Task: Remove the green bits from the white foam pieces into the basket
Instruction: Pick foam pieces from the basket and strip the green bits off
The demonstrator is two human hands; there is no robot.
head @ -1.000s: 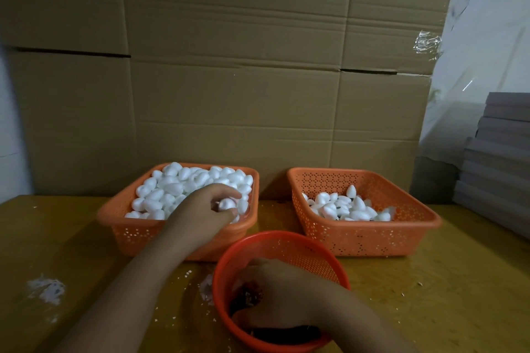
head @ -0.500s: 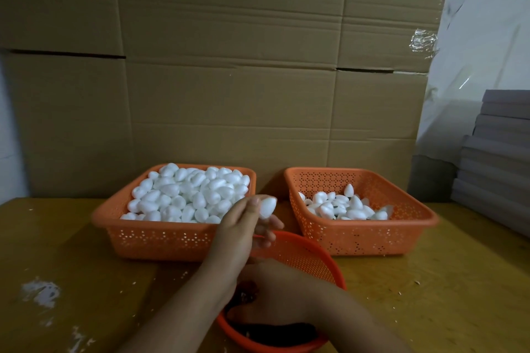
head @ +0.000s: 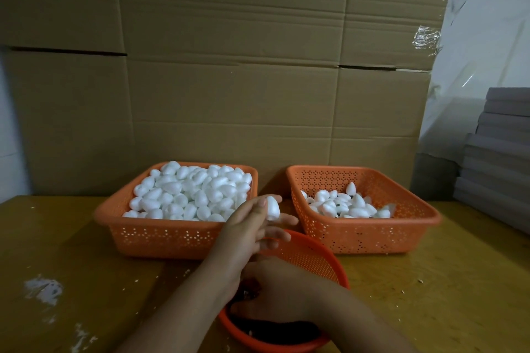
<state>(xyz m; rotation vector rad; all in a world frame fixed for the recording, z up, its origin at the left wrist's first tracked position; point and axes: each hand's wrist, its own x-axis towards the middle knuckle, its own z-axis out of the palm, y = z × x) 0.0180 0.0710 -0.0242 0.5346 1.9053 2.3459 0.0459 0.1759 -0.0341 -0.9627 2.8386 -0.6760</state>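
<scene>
1. Round basket (head: 312, 255) sits nearest; right hand (head: 282, 292) rests inside it, grip hidden.
2. Left hand (head: 249, 231) hovers just above its far rim.
3. Foam piece (head: 273, 208), pinched at the fingertips, stands roughly upright; right hand lies below it.

your yellow table (head: 459, 295) carries two orange rectangular baskets (head: 160, 235) (head: 372, 238), round red basket (head: 315, 255), scattered white crumbs (head: 43, 289).
</scene>
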